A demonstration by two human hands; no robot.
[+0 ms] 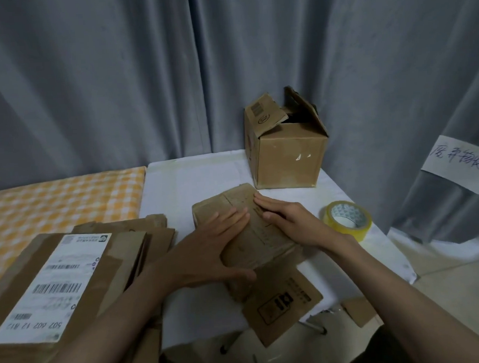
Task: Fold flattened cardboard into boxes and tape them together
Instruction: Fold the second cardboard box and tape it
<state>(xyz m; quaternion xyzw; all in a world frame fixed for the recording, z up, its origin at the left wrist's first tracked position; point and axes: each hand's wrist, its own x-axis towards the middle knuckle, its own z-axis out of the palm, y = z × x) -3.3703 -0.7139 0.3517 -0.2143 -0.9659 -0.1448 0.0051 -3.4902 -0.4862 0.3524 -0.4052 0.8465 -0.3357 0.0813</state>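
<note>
While both hands press down, the scene reads like this:

Box in hand: a small cardboard box [244, 228] lies at the middle of the white counter [177, 185], its folded flaps facing up and one loose flap [282, 302] hanging over the near edge.

Left hand: the left hand [206, 256] lies flat on the near-left part of the box top, fingers straight, thumb along the near side. Its grip is apart, pressing and not clutching.

Right hand: the right hand [288, 220] lies flat on the far-right part, fingers straight and together, fingertips meeting the left hand's near the centre seam. Its grip is also apart.

Tape: a roll of yellowish tape [347, 219] stands on the counter just to the right, near the right wrist, untouched.

Other cardboard: a stack of flattened cardboard [78, 275] with a white shipping label lies to the left; a finished box [284, 150] with loose top flaps stands at the far side.

Step in hand: likely flattening the flaps shut before taping.

Doing it well: keep one palm holding the seam closed so the flaps cannot spring up, and free only the hand nearest the roll.
</note>
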